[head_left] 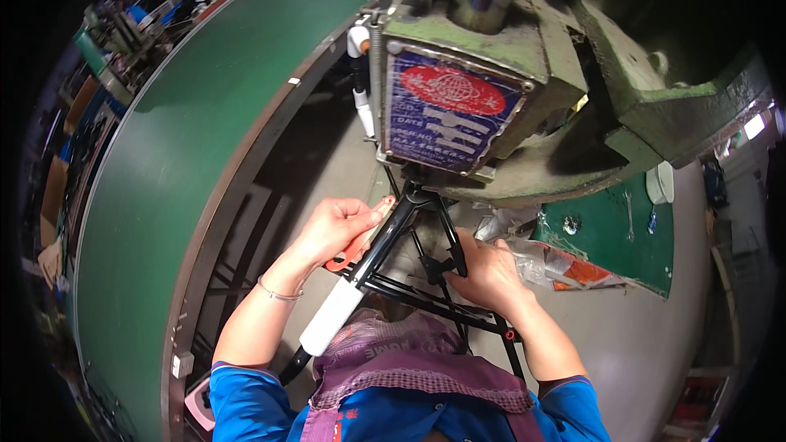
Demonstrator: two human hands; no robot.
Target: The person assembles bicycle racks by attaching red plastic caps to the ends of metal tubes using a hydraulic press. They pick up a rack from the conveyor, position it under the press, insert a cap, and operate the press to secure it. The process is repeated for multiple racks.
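Note:
A black metal rod frame (426, 299) with a white sleeve (330, 317) on one tube lies across my lap, its top end pushed under the green press machine (508, 57). My left hand (336, 227) grips an orange-handled tool (354, 245) against the frame's thick black tube. My right hand (487, 272) is closed on the thin black rods on the frame's right side. Both forearms come up from blue sleeves at the lower edge.
A long green belt (213, 115) curves along the left, with cluttered goods at its far end. A blue and red plate (449, 110) fronts the machine. Clear plastic bags (540, 258) and a green shelf (622, 237) lie to the right.

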